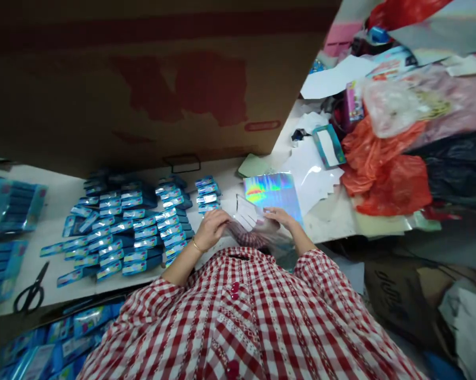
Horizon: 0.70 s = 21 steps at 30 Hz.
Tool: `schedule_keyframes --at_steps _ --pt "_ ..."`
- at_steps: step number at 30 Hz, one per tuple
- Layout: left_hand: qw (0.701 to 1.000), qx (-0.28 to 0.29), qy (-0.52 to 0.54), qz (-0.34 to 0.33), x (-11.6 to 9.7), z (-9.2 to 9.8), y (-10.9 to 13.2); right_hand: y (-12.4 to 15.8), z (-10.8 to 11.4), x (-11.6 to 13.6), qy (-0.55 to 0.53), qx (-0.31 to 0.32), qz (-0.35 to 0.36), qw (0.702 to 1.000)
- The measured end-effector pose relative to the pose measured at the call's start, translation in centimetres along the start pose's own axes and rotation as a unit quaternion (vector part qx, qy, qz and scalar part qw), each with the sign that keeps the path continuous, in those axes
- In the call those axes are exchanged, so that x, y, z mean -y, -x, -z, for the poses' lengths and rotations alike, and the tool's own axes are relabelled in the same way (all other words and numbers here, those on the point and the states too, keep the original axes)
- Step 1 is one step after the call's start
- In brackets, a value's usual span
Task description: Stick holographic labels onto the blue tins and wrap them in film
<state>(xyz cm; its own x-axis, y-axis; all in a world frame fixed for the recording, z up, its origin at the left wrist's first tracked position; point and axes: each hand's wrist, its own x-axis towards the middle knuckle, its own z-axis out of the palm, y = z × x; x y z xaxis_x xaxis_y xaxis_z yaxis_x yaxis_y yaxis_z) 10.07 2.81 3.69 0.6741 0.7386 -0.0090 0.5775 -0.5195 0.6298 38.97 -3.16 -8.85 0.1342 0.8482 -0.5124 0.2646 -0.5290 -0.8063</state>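
My left hand [212, 229] has its fingers pinched together at the left edge of a clear plastic bag [275, 235]. My right hand [282, 217] grips the same plastic on its right side, thumb and fingers closed. The film hangs loosely between the two, close to my checked shirt. A white piece with dark lines [246, 213] shows between the hands; whether it lies inside the plastic or behind it I cannot tell. Just beyond my right hand lies a shiny rainbow sheet [279, 191]. Small blue packets [209, 198] are stacked beyond my left hand.
Many rows of blue packets [139, 232] cover the table's left side, with black scissors [32, 290] near its edge. A large cardboard box [151, 84] stands behind. White paper [311, 177], red plastic bags [392, 169] and clutter fill the right. Below left is a container of blue packets [72, 338].
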Motion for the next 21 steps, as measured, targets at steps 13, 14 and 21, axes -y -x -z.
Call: schedule_keyframes --at_steps 13,14,21 --pt "0.986 -0.075 0.105 0.106 -2.6 -3.8 3.0 1.0 7.5 -5.8 0.1 -0.34 -0.084 0.931" --pt "0.983 -0.044 0.123 0.126 -2.7 -4.4 4.0 1.2 7.0 -6.2 0.101 -0.343 -0.09 0.929" --pt "0.961 0.059 0.188 0.193 -4.5 -6.7 7.6 0.9 5.0 -7.2 0.091 -0.285 -0.077 0.951"
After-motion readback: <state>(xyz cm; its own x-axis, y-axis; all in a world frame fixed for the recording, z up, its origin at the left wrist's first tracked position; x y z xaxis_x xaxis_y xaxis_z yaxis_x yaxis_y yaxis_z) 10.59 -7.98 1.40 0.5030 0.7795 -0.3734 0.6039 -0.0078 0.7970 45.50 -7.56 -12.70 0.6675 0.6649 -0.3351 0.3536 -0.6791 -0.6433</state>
